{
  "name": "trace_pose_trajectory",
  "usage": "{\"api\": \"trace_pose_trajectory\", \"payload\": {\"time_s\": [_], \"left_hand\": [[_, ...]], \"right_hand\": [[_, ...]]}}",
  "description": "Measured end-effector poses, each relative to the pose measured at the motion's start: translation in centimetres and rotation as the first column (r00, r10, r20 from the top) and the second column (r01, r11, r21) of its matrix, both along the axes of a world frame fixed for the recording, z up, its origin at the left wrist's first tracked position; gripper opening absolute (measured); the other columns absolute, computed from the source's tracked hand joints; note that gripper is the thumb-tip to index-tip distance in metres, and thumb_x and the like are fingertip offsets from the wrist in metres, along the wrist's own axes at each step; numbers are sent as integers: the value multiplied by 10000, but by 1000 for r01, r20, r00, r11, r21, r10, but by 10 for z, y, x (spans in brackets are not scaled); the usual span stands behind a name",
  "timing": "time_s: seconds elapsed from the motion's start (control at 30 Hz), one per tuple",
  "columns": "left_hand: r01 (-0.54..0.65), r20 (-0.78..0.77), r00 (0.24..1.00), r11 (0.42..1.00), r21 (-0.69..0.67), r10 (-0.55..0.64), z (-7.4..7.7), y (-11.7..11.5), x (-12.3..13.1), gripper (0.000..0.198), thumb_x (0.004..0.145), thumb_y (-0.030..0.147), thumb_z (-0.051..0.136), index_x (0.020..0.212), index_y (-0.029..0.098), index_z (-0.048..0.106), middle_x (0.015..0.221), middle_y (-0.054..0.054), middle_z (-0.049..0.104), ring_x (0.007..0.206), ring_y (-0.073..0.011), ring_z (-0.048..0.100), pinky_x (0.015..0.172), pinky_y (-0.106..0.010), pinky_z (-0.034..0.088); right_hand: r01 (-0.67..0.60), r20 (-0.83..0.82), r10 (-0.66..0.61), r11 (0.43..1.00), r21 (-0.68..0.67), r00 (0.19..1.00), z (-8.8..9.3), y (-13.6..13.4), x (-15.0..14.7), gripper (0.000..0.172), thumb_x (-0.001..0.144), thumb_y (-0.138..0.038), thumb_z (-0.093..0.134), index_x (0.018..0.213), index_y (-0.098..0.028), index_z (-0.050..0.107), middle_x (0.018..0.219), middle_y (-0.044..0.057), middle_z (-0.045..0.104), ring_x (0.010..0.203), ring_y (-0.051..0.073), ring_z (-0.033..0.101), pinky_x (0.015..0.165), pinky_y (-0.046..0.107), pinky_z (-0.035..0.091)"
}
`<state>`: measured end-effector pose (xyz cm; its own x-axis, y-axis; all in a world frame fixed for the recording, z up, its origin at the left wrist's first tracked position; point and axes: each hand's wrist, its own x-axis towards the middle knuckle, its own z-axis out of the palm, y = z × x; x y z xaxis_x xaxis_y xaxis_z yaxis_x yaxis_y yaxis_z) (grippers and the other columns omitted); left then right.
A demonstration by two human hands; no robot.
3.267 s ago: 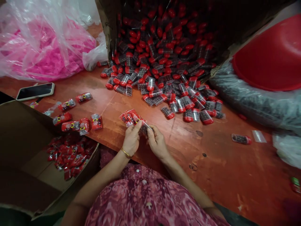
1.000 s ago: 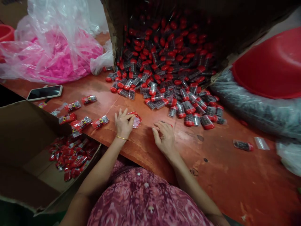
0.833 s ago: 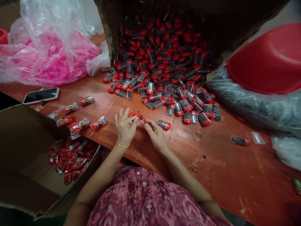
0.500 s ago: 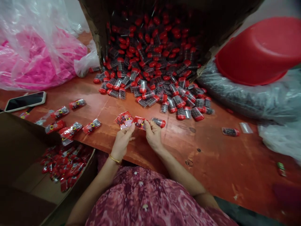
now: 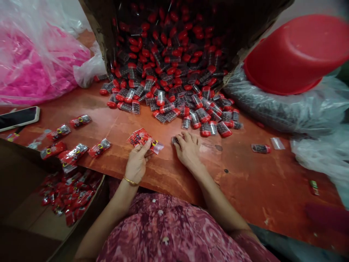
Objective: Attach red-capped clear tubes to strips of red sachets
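My left hand, with a gold bangle at the wrist, pinches a red printed packet beside other red printed pieces on the table. My right hand lies over a small clear tube of dark beads, its fingers closed round it and hiding most of it. Several filled red packets lie left of my left hand. Beyond both hands, a heap of red-capped tubes spills onto the table.
A large carton opens behind the heap. Another carton with red packets stands below the table's left edge. A phone and pink bag are left; a red tub on a bag is right.
My right hand has let go of the red packet and moved right onto the tube. My left hand keeps the packet. The whole view has shifted slightly.
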<state>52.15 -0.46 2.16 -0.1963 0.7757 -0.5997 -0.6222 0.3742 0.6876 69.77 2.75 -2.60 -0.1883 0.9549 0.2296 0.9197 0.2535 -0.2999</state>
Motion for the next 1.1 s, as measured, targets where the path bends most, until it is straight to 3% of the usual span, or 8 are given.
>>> {"api": "trace_pose_trajectory", "payload": {"time_s": [0.13, 0.23, 0.37, 0.53, 0.67, 0.8, 0.9, 1.1], "left_hand": [[19, 47, 999, 1000, -22, -18, -3, 3, 1, 363, 451, 355, 844, 698, 159, 665, 634, 21, 686, 529, -83, 601, 533, -184, 451], [15, 66, 998, 999, -43, -12, -6, 5, 4, 343, 470, 343, 841, 701, 167, 659, 614, 30, 679, 512, -80, 594, 511, -182, 445], [25, 92, 996, 998, -60, -20, -5, 5, 7, 326, 488, 337, 837, 699, 171, 652, 592, 37, 672, 495, -76, 588, 490, -175, 448], [48, 119, 992, 997, -64, -40, -4, 3, 5, 255, 586, 324, 795, 728, 174, 645, 607, 32, 668, 499, -78, 590, 492, -184, 462], [69, 152, 987, 995, -73, -57, -4, 1, 3, 233, 615, 307, 781, 747, 176, 642, 639, 25, 671, 518, -82, 596, 504, -191, 471], [90, 152, 985, 994, -53, -81, -5, 0, 6, 238, 590, 320, 794, 698, 171, 642, 631, 24, 670, 513, -82, 586, 515, -195, 470], [135, 115, 985, 990, -27, -131, -6, -1, 9, 257, 559, 330, 808, 676, 159, 656, 626, 13, 673, 511, -83, 578, 521, -195, 455], [168, 18, 985, 982, 82, -170, -7, -3, 8, 309, 491, 354, 832, 665, 144, 687, 638, -5, 681, 552, -99, 579, 541, -205, 441]], "right_hand": [[-166, 10, 166, 983, 77, 986, -9, -19, 33, 334, 849, -169, 427, 1135, -226, 590, 1284, 107, 505, 1221, 276, 378, 978, 458, 294], [-24, -52, 29, 994, 108, 998, -8, -32, 38, 334, 867, -313, 445, 1133, -154, 570, 1119, 151, 582, 1050, 269, 497, 888, 417, 378], [184, 49, -184, 983, 16, 982, -5, -34, 16, 578, 797, -540, 505, 1117, -61, 553, 904, 178, 612, 838, 287, 539, 738, 394, 417], [218, 89, -215, 976, -21, 972, -5, -25, 1, 377, 809, -313, 449, 1041, -53, 592, 816, 176, 609, 733, 266, 543, 660, 370, 401], [29, -296, -78, 986, -166, 952, 5, -28, 14, 284, 803, -278, 379, 839, -121, 613, 650, 79, 575, 586, 191, 520, 577, 313, 408], [-262, -725, -131, 877, -402, 676, 28, -45, 18, 346, 847, -404, 357, 815, -157, 597, 487, -30, 476, 400, 109, 428, 416, 227, 350], [-396, -800, -219, 777, -489, 558, 40, -53, 15, 379, 803, -483, 426, 750, -154, 607, 464, -41, 476, 343, 79, 370, 360, 207, 294], [-465, -798, -344, 671, -577, 494, 39, -46, 10, 393, 737, -529, 488, 603, -168, 567, 437, -47, 458, 314, 67, 347, 329, 206, 281]]}}
